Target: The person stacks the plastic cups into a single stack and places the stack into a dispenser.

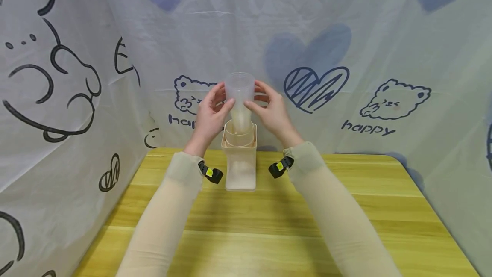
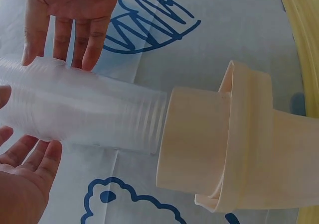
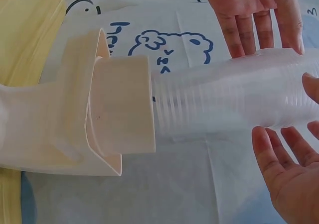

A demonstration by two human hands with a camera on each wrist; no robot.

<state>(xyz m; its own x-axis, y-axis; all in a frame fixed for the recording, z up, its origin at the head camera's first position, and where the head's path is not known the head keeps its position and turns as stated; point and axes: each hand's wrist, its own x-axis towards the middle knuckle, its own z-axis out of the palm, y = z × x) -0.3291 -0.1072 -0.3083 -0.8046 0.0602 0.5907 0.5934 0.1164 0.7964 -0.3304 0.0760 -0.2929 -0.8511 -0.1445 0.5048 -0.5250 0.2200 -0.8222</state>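
A tall stack of clear plastic cups (image 1: 240, 90) is held upright between my two hands. My left hand (image 1: 210, 112) grips its left side, thumb in front and fingers behind. On the opposite side my right hand (image 1: 272, 108) mirrors that grip. Below stands a beige cup dispenser (image 1: 241, 168) with a round collar (image 2: 194, 139) at its top. In both wrist views the lower end of the cup stack (image 3: 209, 102) is right at the collar's mouth, in line with it. The right hand (image 3: 299, 184) has its fingertips against the cups.
The dispenser stands at the back edge of a wooden table (image 1: 246, 234). Right behind it hangs a pale cloth (image 1: 246, 33) printed with hearts and bears, which also runs along both sides. Each wrist carries a black strap with a camera (image 1: 210, 173).
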